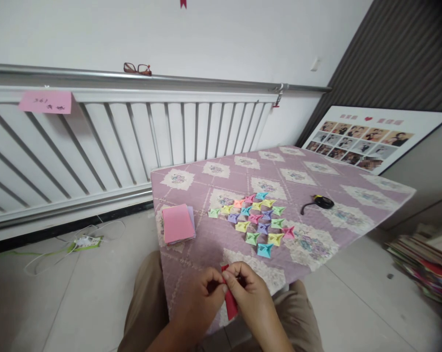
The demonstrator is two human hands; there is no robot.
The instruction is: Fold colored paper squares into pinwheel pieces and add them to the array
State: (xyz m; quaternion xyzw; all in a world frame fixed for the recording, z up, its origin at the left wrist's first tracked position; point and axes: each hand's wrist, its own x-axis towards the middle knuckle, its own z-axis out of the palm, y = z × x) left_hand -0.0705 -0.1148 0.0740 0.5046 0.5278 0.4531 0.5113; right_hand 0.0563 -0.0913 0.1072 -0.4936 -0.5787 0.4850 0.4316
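Between my two hands, over the near edge of the table, is a narrow folded piece of red paper point(231, 305). My left hand point(206, 293) pinches it from the left side near its upper end. From the right, my right hand point(248, 288) grips the same end, its thumb lying along the paper. The fingers hide part of the folds. Beyond my hands, several small folded paper pieces point(264, 228) in green, yellow, blue, purple, pink and orange lie in loose rows. A stack of square paper with a pink sheet point(178, 224) on top sits to the left.
A purple flowered cloth point(191, 195) covers the table. A coiled black cable point(322, 201) lies at the right. Behind stands a white radiator point(140, 132), with glasses point(137, 69) on the pipe above. A power strip point(87, 242) is on the floor at left.
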